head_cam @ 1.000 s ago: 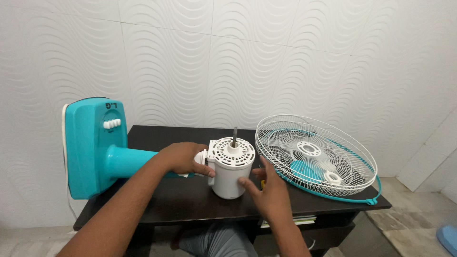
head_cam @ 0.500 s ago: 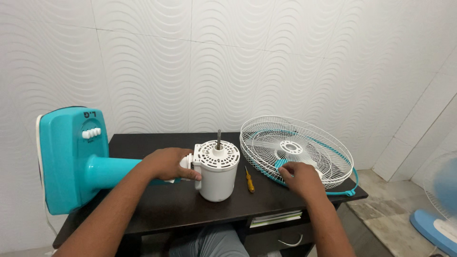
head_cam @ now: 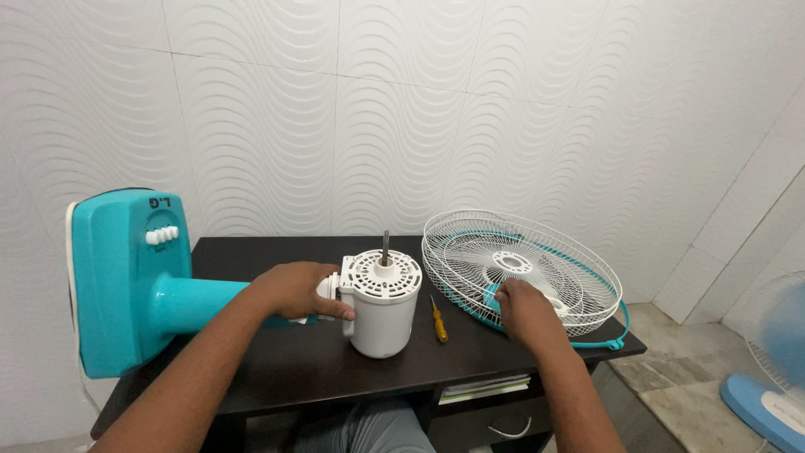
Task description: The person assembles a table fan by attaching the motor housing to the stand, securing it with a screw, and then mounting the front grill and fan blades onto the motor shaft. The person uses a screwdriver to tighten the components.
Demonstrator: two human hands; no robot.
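Plainly, the fan was in pieces: the left hand (head_cam: 298, 289) closed its grip on the white cylindrical motor housing (head_cam: 381, 304) upright on the dark bench (head_cam: 285, 361), while the right hand (head_cam: 521, 309) gripped the white wire grille's (head_cam: 520, 262) near rim, unmounted; reassembly seemingly remained.

On a dark surface (head_cam: 277, 369), the left hand (head_cam: 298, 289) wraps its grip around the neck where a white fan motor housing (head_cam: 381, 306) (metal shaft pointing up) joins a teal fan base (head_cam: 126, 281). The right hand (head_cam: 524, 312) rests on the near rim of a white wire fan guard (head_cam: 520, 264). A yellow-handled screwdriver (head_cam: 438, 319) lies between motor and guard.
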